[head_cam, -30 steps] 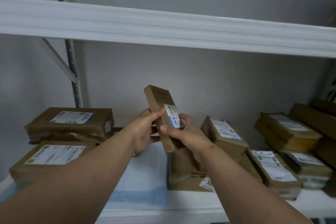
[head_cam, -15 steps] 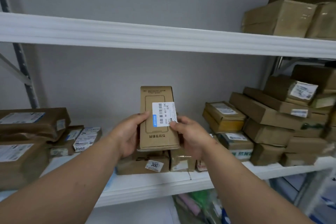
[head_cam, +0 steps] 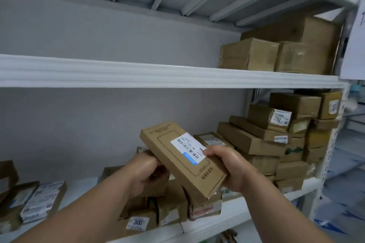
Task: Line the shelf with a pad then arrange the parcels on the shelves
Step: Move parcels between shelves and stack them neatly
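Mid-arranging, I grip the flat parcel (head_cam: 183,159) tilted at frame centre, right hand (head_cam: 229,167) curled round its lower end, left hand (head_cam: 147,175) pinching its edge; next it needs a free shelf (head_cam: 158,75) spot.

Flat parcel (head_cam: 182,159) no longer upright and square to the camera as 0.5 s ago: now tilted, top end leaning up-left, printed face and white label turned up toward the right. 1 s ago shown edge-on, narrow side forward. Right hand (head_cam: 231,169) shifted to the lower right end, thumb over the label's corner; earlier at the parcel's right side near mid-height. Left hand (head_cam: 147,173) now under the left edge, fingers (head_cam: 158,175) tucked beneath; earlier wrapped on the left side. View swung up and right: upper shelf (head_cam: 158,74) with its brown boxes (head_cam: 248,54) now in sight, stacked parcels (head_cam: 276,136) at right larger in frame.
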{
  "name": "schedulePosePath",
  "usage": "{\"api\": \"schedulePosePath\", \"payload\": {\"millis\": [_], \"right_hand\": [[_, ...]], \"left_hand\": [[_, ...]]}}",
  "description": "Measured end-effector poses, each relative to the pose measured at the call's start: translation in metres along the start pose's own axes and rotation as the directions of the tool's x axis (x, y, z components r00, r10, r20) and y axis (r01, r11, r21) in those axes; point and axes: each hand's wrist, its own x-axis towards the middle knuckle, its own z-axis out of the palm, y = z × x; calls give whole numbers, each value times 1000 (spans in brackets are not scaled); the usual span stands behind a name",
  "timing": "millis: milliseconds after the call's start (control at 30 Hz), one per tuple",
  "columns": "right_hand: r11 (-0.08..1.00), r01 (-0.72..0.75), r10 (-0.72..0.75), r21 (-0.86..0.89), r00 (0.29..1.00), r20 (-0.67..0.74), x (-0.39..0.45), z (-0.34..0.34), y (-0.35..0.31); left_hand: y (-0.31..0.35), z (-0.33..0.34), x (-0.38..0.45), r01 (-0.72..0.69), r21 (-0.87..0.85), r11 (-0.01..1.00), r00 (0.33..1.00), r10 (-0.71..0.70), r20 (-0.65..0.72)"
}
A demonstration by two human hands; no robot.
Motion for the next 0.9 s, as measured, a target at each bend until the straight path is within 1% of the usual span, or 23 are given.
{"api": "schedulePosePath", "payload": {"millis": [67,100,167,267,367,433,467,533,567,600,633,667,700,733,767,800,833,900], "right_hand": [[999,28,-27,-24,999,22,-14,-10,-8],[998,55,-54,-25,998,39,-19,-15,-12],[992,127,-128,10,989,69,-34,-27,-21],[976,202,-210,85,973,94,-54,-40,-36],[941,321,-330,110,941,79,-64,-45,-58],[909,389,-400,152,915,47,-66,-48,-78],[894,413,-424,171,905,29,-65,-49,-89],[876,444,-449,189,893,-20,-62,-51,-110],[868,456,-455,196,889,-55,-60,-51,-120],[860,462,-454,215,887,-88,-57,-51,-130],[854,463,-446,237,886,-125,-54,-52,-141],[851,462,-429,251,886,-175,-54,-50,-151],[852,460,-410,250,883,-226,-52,-49,-161],[858,458,-399,233,880,-259,-50,-48,-170],[867,457,-398,198,875,-276,-47,-47,-179],[875,453,-399,169,874,-277,-45,-45,-186],[881,449,-402,151,877,-263,-41,-43,-192],[876,456,-417,157,880,-229,-36,-40,-200]], "left_hand": [[17,13,-6,-34,-5,999,993,34,110],[24,17,-9,-60,-6,998,988,60,143],[39,30,-18,-108,3,994,969,104,223],[61,52,-38,-177,7,984,916,162,366],[80,64,-51,-277,84,957,862,209,461],[94,72,-59,-368,158,916,840,255,479],[102,76,-63,-412,200,889,841,286,460],[118,86,-68,-517,282,808,836,404,372],[124,91,-67,-576,331,747,816,503,284],[129,96,-65,-634,376,676,765,620,175],[136,101,-65,-687,426,589,670,740,58],[140,103,-64,-726,482,489,543,839,-33],[145,106,-66,-745,547,382,405,910,-84],[152,108,-65,-737,614,282,281,954,-101],[159,109,-63,-720,663,206,207,975,-77],[167,109,-59,-691,703,170,206,978,-34],[176,110,-55,-647,743,171,263,965,6],[192,114,-44,-506,844,177,434,898,72]]}}
